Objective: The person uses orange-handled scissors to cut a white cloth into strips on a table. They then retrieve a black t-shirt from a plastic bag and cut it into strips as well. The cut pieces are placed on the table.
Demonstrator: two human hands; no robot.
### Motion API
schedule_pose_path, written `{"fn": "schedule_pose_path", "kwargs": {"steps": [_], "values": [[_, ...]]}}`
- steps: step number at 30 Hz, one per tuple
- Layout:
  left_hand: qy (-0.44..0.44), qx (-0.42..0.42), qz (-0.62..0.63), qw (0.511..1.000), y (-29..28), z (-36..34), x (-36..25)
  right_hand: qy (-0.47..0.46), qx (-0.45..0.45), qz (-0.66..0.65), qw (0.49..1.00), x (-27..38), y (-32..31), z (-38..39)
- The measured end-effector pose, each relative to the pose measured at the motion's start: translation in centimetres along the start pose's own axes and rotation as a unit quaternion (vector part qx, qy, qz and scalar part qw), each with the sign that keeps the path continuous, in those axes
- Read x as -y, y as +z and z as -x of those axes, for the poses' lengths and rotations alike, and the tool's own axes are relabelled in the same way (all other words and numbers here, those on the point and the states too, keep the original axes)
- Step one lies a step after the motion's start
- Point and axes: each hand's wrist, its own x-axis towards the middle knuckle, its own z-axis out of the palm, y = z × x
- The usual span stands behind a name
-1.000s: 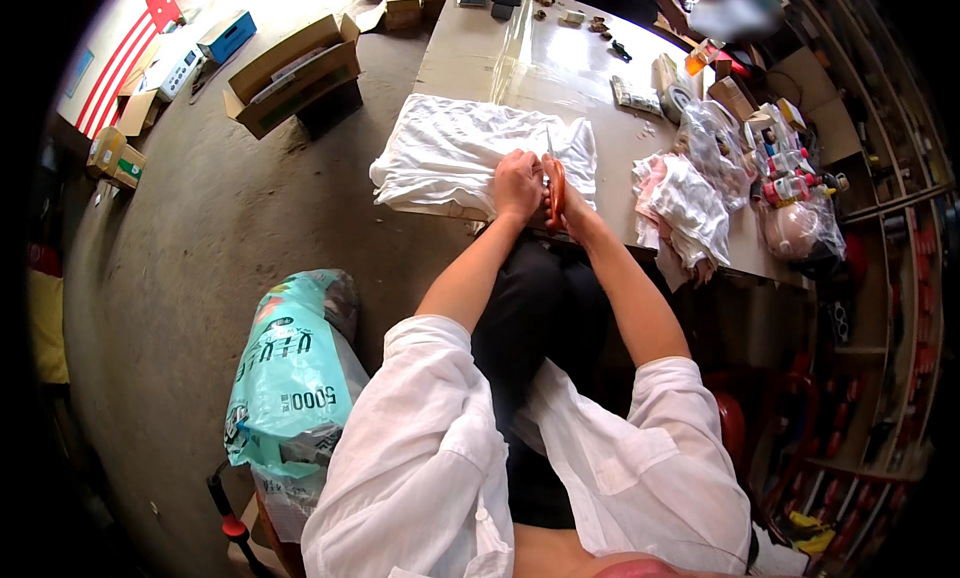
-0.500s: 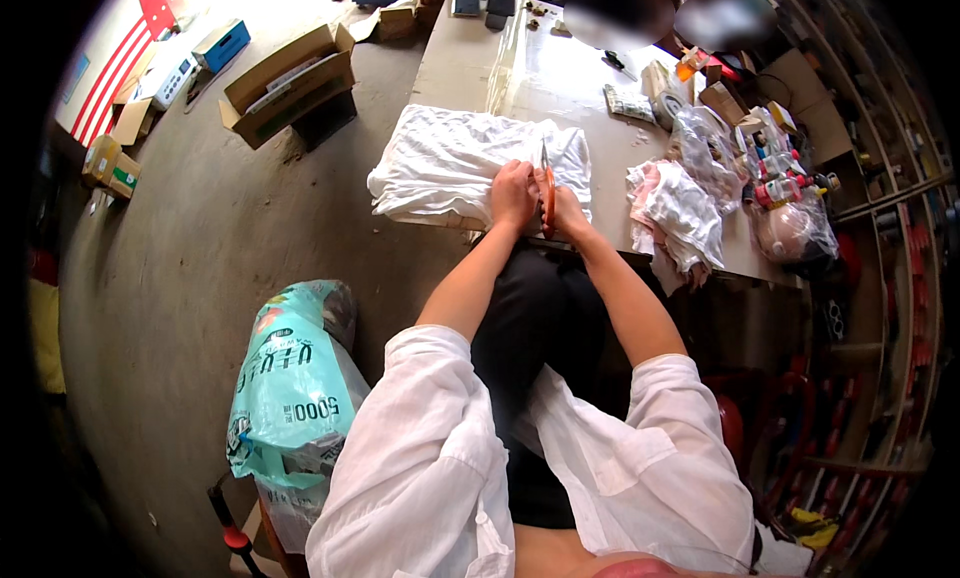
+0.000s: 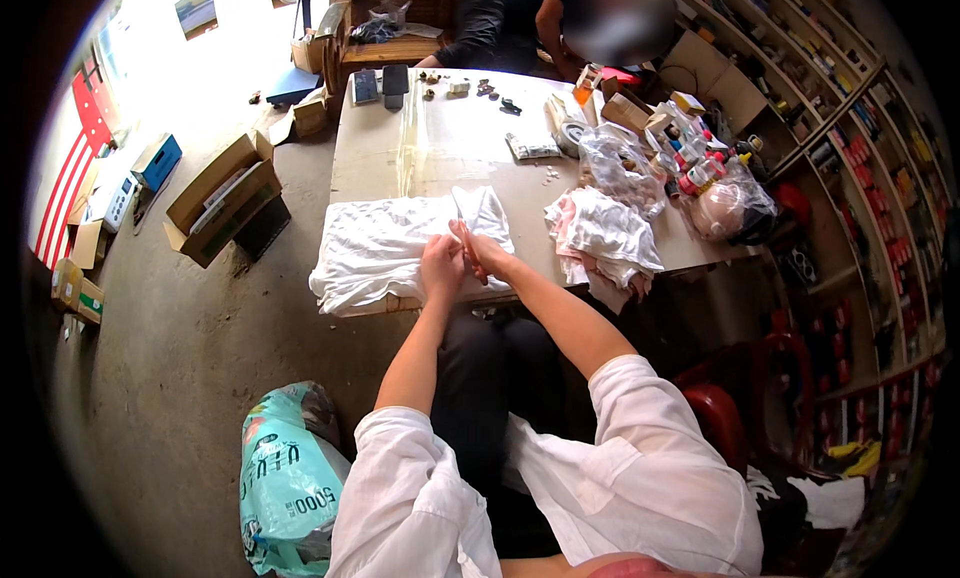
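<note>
A white cloth (image 3: 375, 243) lies spread and wrinkled along the near edge of the table. My right hand (image 3: 488, 252) is closed round a pair of scissors (image 3: 479, 270) with orange handles, its blades pointing away from me over the cloth. Close against it, my left hand (image 3: 443, 265) is closed at the cloth's near edge and seems to pinch the fabric. The fingertips of both hands are partly hidden, and the exact contact of the blades with the cloth is too small to tell.
Right of my hands lies a pile of white and pink cloths (image 3: 603, 236). Beyond it are clear plastic bags (image 3: 617, 168) and bottles (image 3: 702, 174). Across the table (image 3: 380, 158) a person (image 3: 510, 23) leans in. A turquoise bag (image 3: 285, 488) stands at my left; shelves line the right.
My view has tilted up and turned right, bringing more of the far person and shelves into sight. Both hands remain together at the cloth, the scissors still in the right one.
</note>
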Motion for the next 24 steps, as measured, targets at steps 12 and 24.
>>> {"fn": "schedule_pose_path", "kwargs": {"steps": [12, 24], "values": [[0.038, -0.021, 0.005, 0.999, -0.2, -0.3, 0.3, -0.033, -0.054, 0.1, 0.993, 0.6, -0.4, -1.6], [-0.013, 0.009, 0.035, 0.999, -0.7, 0.0, -0.5, -0.033, -0.031, 0.026, 0.999, 0.6, -1.0, -4.3]]}}
